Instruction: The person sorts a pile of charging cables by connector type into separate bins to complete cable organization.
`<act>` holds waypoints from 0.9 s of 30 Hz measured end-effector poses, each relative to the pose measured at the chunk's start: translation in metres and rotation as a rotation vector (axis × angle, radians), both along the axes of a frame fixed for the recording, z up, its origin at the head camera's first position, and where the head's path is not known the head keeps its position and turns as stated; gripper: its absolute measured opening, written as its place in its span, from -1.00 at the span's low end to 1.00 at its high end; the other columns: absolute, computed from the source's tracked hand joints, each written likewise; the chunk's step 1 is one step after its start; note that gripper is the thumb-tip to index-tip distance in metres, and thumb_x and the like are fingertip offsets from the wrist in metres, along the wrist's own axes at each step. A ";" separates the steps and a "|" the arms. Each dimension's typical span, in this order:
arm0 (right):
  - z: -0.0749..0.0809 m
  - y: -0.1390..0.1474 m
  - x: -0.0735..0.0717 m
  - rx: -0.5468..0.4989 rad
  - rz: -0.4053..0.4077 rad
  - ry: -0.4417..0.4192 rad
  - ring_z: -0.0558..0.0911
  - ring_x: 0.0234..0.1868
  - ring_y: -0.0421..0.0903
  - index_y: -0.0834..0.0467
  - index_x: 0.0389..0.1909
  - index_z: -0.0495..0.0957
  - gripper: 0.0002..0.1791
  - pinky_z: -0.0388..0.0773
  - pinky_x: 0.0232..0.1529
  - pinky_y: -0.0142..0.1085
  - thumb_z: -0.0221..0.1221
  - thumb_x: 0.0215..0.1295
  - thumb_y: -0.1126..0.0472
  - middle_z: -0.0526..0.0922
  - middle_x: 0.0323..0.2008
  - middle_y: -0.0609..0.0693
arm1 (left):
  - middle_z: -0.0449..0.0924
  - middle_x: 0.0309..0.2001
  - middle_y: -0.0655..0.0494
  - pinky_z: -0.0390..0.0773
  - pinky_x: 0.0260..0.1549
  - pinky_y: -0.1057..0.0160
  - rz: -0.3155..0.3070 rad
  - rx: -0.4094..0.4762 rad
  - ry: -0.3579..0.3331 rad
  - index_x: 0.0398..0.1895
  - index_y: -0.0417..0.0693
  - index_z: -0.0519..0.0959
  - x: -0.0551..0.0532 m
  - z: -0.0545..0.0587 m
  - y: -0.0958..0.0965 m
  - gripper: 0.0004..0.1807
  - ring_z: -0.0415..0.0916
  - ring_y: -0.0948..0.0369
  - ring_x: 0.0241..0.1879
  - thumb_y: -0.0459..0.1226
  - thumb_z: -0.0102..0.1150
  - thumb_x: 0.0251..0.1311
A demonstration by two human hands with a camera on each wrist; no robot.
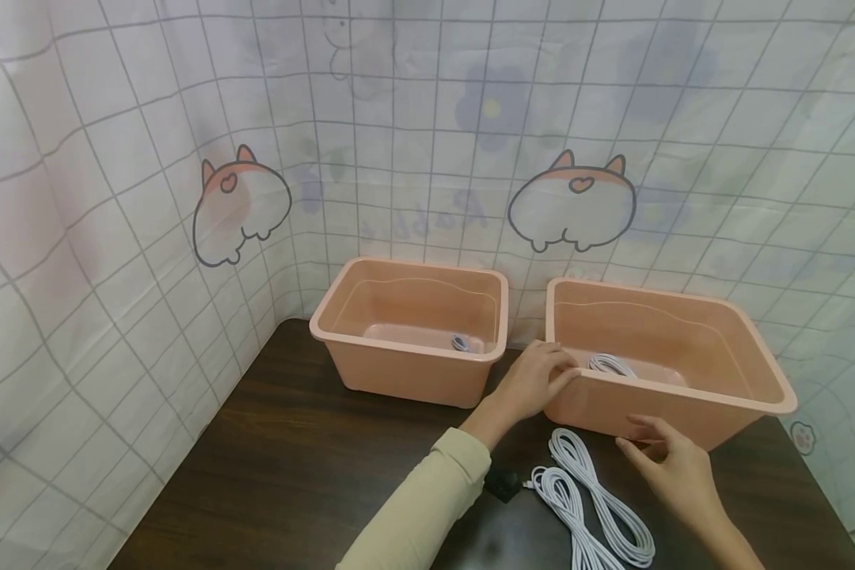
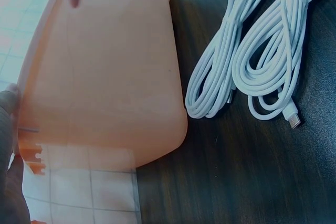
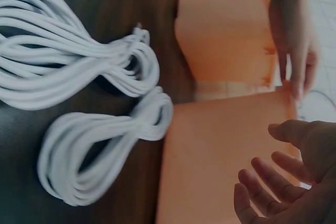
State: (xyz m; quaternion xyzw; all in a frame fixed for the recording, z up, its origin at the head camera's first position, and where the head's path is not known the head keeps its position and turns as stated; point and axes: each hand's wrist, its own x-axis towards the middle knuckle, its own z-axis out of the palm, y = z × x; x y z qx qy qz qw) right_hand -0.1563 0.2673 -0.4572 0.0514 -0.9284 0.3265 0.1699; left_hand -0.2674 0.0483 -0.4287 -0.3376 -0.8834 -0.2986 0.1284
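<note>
My left hand (image 1: 530, 378) grips the rim at the near left corner of the right-hand peach plastic bin (image 1: 613, 402). My right hand (image 1: 673, 471), fingers loosely bent and holding nothing, hovers in front of that bin's near wall. Inside the bin lies a coiled white cable (image 1: 610, 365). Two bundled white cables lie on the table between my hands: one bundle (image 1: 606, 499) closer to the bin, the other bundle (image 1: 568, 503) to its left. In the left wrist view, a metal-tipped plug (image 2: 292, 117) sticks out from one bundle.
A second peach bin (image 1: 406, 370) stands to the left, with a small cable coil (image 1: 459, 343) inside. A small black object (image 1: 502, 483) lies beside my left sleeve. Behind the dark wooden table (image 1: 271, 467) hangs a gridded white curtain (image 1: 413, 103).
</note>
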 end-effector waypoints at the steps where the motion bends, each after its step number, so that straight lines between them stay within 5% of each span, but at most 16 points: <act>1: -0.003 -0.001 0.001 0.000 0.002 -0.012 0.69 -0.47 -0.28 0.33 0.11 0.66 -0.56 0.52 -0.52 -0.39 0.49 0.25 0.27 0.81 -0.22 0.22 | 0.78 0.01 0.10 0.45 0.30 0.32 0.000 -0.001 0.000 0.02 -0.05 0.78 0.000 0.000 0.000 -0.77 0.56 0.10 0.21 -0.17 0.24 0.51; 7: -0.023 -0.006 0.007 0.006 0.008 -0.067 0.69 -0.45 -0.21 0.34 0.10 0.65 -0.56 0.55 -0.47 -0.39 0.48 0.26 0.26 0.80 -0.25 0.13 | 0.77 0.02 0.11 0.44 0.33 0.33 0.006 -0.009 0.001 0.03 -0.04 0.78 -0.001 0.000 0.000 -0.76 0.55 0.11 0.24 -0.16 0.24 0.52; 18: -0.056 -0.012 0.009 -0.040 0.034 -0.295 0.72 -0.37 -0.14 0.34 0.14 0.63 -0.54 0.60 -0.35 -0.34 0.46 0.31 0.20 0.78 -0.25 0.05 | 0.77 0.04 0.12 0.41 0.36 0.33 0.015 -0.018 0.006 0.03 -0.03 0.78 0.000 -0.001 0.001 -0.77 0.53 0.11 0.29 -0.16 0.22 0.53; 27: -0.066 -0.014 0.007 -0.041 0.023 -0.394 0.68 -0.33 -0.13 0.33 0.16 0.62 -0.52 0.58 -0.33 -0.30 0.46 0.32 0.17 0.75 -0.25 0.03 | 0.77 0.04 0.13 0.43 0.33 0.35 0.015 -0.013 0.009 0.04 -0.02 0.78 0.000 -0.002 0.000 -0.76 0.54 0.15 0.25 -0.15 0.21 0.54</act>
